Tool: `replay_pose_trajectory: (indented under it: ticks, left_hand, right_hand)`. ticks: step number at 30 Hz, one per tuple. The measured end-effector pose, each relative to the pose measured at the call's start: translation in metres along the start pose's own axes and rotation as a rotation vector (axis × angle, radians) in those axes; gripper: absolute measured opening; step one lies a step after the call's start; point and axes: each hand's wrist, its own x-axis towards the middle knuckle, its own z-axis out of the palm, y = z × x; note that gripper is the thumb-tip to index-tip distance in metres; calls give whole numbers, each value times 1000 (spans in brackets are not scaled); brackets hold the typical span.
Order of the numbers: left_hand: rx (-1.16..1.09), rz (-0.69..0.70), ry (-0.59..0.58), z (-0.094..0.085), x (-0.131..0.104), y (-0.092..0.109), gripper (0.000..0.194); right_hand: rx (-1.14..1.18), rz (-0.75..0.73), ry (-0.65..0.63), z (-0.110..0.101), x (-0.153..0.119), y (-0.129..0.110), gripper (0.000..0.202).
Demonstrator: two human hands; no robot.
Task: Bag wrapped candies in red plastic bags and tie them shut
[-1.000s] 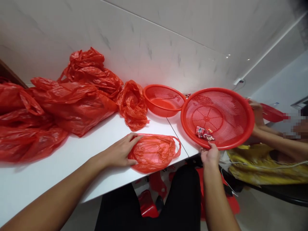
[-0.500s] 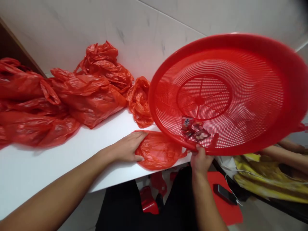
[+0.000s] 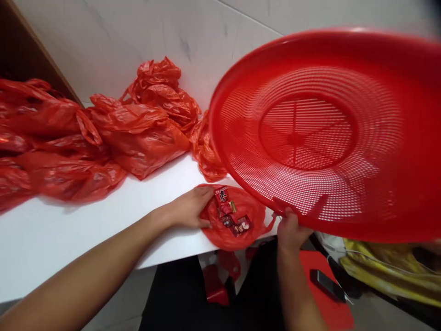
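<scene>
Wall panels (image 3: 138, 37), pale with grey veins, run along the far side of what I see through the head camera. In front of them the white table (image 3: 51, 248) stretches from the left to the middle. Over its right end I hold the red mesh basket (image 3: 320, 131) tilted, its inner face toward me and its right side cut off by the edge of view. Rumpled red plastic bags (image 3: 141, 138) crowd the left and far parts of the table; a smaller crumpled bag (image 3: 208, 154) sits at their right, partly hidden behind the basket's rim. Yellow fabric (image 3: 386, 264) shows at the near right.

At the table's near edge, just left of the basket's lower rim, lies a spread red bag (image 3: 223, 241). My left hand (image 3: 191, 207) is on its left side, thumb apart from the fingers; whether they pinch the film I cannot tell. My right hand (image 3: 291, 230) grips the basket's near rim, thumb over the top, the other fingers mostly hidden. A dark phone (image 3: 327, 285) rests on a red surface at the near right. Smallest are the wrapped snack packets (image 3: 242, 226), clustered inside the spread red bag.
</scene>
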Motion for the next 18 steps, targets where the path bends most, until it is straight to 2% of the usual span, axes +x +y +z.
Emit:
replay_pose_trajectory:
  ticks: [3,6,10,14,16,18]
  left_hand:
    - [11,29,-55,-3,-1,2,96]
    - [12,23,-67,-3,0,2,99]
    - [-9,42,-66,-2,0,0,100]
    - [-71,41,-47,-4,-2,2,101]
    - [-134,12,-25,-5,-1,3,94]
    - [-216,-47,14,-3,3,4,77]
  right_hand:
    - [142,-105,232,-5,18,-7,41]
    - [231,13,346,-22,41,-10,20]
    - [271,149,392,-50,66,-10,9]
    - [303,303,377,-65,80,-10,12]
    - [309,359,341,-66,85,-11,14]
    - [317,407,314,-63,90,-12,13]
